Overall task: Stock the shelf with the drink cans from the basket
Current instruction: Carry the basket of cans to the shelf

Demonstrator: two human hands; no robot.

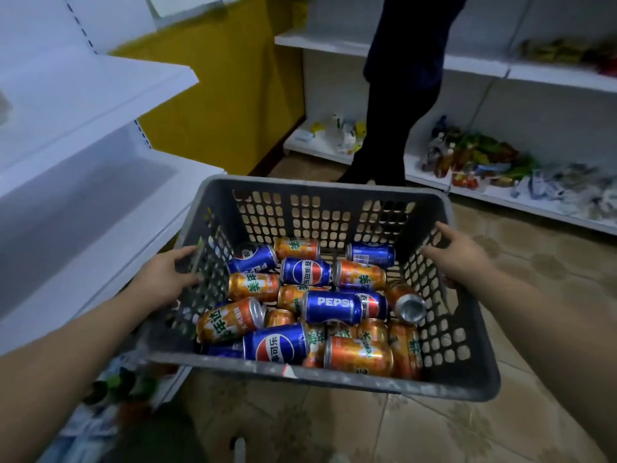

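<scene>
Cans, glossy blue and orange cylinders, lie jumbled on their sides in the grey lattice-walled plastic basket. Left hand grips its left wall; right hand seemingly clasps the right rim. Smooth white shelf stands left.

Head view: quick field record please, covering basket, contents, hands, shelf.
basket: grey perforated plastic basket, held by both side walls
contents: blue Pepsi cans and orange drink cans, mixed, lying on their sides
left: left hand grips the left wall
right: right hand grips the right wall
shelf: white metal shelf, left of the basket
background: dark-trousered leg beyond the basket
</scene>
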